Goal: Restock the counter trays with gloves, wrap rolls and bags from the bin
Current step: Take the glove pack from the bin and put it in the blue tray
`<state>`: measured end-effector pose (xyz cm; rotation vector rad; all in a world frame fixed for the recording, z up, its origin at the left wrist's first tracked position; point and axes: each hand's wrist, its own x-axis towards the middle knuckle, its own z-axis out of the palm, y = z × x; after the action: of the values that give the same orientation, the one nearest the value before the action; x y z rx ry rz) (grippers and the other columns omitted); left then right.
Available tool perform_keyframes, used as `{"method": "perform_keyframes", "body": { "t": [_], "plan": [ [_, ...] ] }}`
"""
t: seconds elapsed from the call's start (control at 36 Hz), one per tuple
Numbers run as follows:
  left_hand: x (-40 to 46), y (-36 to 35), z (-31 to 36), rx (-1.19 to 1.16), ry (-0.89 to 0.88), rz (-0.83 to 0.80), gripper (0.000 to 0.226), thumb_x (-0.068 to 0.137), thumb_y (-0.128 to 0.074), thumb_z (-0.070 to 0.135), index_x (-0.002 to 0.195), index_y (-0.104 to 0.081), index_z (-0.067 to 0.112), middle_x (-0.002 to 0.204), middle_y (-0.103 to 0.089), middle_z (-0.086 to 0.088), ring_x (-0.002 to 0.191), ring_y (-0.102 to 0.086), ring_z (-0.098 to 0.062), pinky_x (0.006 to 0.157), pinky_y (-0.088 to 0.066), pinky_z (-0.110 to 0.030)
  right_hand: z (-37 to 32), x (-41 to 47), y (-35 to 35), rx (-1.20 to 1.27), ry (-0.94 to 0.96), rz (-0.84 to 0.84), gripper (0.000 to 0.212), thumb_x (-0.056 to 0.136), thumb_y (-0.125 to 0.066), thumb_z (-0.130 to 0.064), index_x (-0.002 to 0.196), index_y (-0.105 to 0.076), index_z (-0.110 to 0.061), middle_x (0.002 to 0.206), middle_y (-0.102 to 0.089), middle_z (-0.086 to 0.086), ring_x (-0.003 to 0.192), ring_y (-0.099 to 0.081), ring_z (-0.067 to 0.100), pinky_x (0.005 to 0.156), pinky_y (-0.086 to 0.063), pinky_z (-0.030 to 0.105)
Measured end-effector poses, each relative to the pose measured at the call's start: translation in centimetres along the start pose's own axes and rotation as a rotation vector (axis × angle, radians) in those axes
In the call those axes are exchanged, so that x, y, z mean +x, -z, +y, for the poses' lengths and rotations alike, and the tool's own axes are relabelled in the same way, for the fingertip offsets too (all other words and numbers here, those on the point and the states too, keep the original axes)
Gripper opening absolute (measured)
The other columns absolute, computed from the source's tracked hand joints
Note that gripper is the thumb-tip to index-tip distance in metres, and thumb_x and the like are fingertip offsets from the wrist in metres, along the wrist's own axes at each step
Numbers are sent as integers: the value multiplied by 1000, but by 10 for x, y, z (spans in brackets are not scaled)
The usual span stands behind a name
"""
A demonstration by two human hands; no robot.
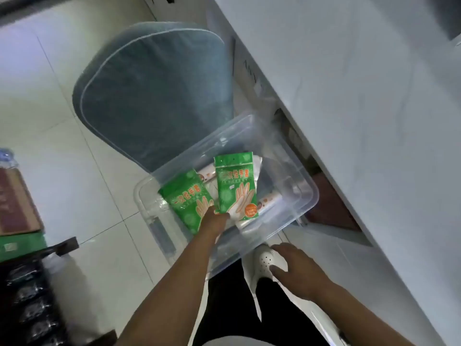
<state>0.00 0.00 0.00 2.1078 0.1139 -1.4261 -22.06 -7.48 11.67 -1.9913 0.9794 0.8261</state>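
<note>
- The clear rectangular plastic bin (294, 171) sits partly on a grey-blue cushioned chair seat (154, 96) and overhangs it toward the person, close beside the white counter (361, 121); this placing keeps the stock within reach of the worktop.
- The left hand (215, 219) reaches into the bin and pinches two green printed glove packets at their lower edges: the upright glove packet (235, 182) and the tilted glove packet (185, 199) beside it. Both fan upward from the grip, which suggests they are being lifted out together to save a trip.
- The exact lie of the left fingers under the packets cannot be told.
- The right hand (296, 267) hangs apart from the bin, above a white perforated clog (265, 260), fingers relaxed and spread, holding nothing; it appears free for balance or for steadying the bin.
- White wrap rolls with printed labels (270, 201) lie in the bin under and behind the packets, awaiting transfer.
- The counter trays are not in view, so progress of restocking cannot be judged beyond this: gloves in hand, rolls not yet taken.
- Risk: a pinch at one edge of slick packets may let one slip.
</note>
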Motion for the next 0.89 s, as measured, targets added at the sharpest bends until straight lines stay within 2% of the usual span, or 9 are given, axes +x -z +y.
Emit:
{"method": "perform_keyframes", "body": {
  "t": [0.14, 0.22, 0.33, 0.47, 0.53, 0.58, 0.72, 0.81, 0.89],
  "plan": [
    [49, -11, 33, -6, 29, 29, 47, 86, -62, 20, 131, -51, 8, 109, -62, -12, 98, -63, -31, 84, -55, -40, -1, 25, 5, 67, -144, -11, 53, 91, -55, -41, 142, -43, -32, 146, -48, -1, 131, -48, 21, 103, -40, 33],
    [67, -17, 42, -11, 64, 29, 46, 88, -62, 19, 130, -53, 5, 115, -64, -19, 102, -63, -35, 88, -54, -41, -1, 32, 5, 95, -203, -42, 55, 83, -59, -42, 136, -48, -34, 144, -49, -2, 130, -48, 23, 103, -39, 37],
    [81, -20, 50, 56, 84, 38, 51, 89, -63, 17, 136, -48, 3, 123, -62, -20, 97, -62, -31, 71, -47, -30, 6, 32, -4, 98, -230, -57, 53, 89, -53, -44, 140, -44, -32, 146, -48, -3, 132, -46, 22, 105, -36, 37],
    [94, -25, 56, 86, 132, 80, 55, 90, -65, 14, 139, -41, 4, 115, -59, -16, 83, -58, -23, 67, -49, -33, 24, 24, -12, 113, -250, -47, 58, 94, -48, -49, 148, -34, -35, 156, -37, -7, 140, -37, 17, 113, -29, 34],
    [100, -26, 58, 108, 124, 96, 48, 90, -64, 12, 134, -46, 1, 104, -57, -12, 75, -55, -19, 62, -49, -31, 31, 19, -12, 126, -266, -39, 58, 94, -48, -49, 148, -35, -34, 156, -37, -7, 141, -38, 16, 114, -29, 34],
    [105, -27, 56, 151, 116, 113, 44, 91, -64, 10, 131, -49, -1, 105, -59, -12, 80, -57, -20, 65, -49, -29, 37, 16, -12, 138, -277, -30, 57, 94, -49, -48, 148, -37, -33, 155, -38, -7, 140, -39, 14, 115, -29, 32],
    [108, -30, 46, 232, 5, 161, 22, 91, -62, 5, 113, -65, 2, 106, -70, -16, 72, -61, -20, 50, -43, -22, 44, 13, -15, 260, -306, -15, 56, 91, -54, -47, 144, -40, -36, 153, -40, -9, 139, -39, 13, 115, -29, 32],
    [99, -31, 43, 207, -49, 165, 19, 90, -67, 8, 108, -70, 5, 105, -73, -15, 71, -61, -18, 52, -43, -20, 42, 10, -14, 354, -316, 14, 54, 90, -58, -45, 141, -44, -38, 149, -43, -10, 137, -41, 12, 113, -30, 31],
    [77, -26, 42, 100, -89, 161, 19, 86, -70, 5, 105, -73, 5, 104, -75, -15, 80, -68, -25, 72, -56, -32, 35, 4, -9, 388, -295, 48, 52, 89, -62, -42, 138, -47, -37, 147, -45, -10, 135, -43, 12, 112, -32, 30]
  ]
}}
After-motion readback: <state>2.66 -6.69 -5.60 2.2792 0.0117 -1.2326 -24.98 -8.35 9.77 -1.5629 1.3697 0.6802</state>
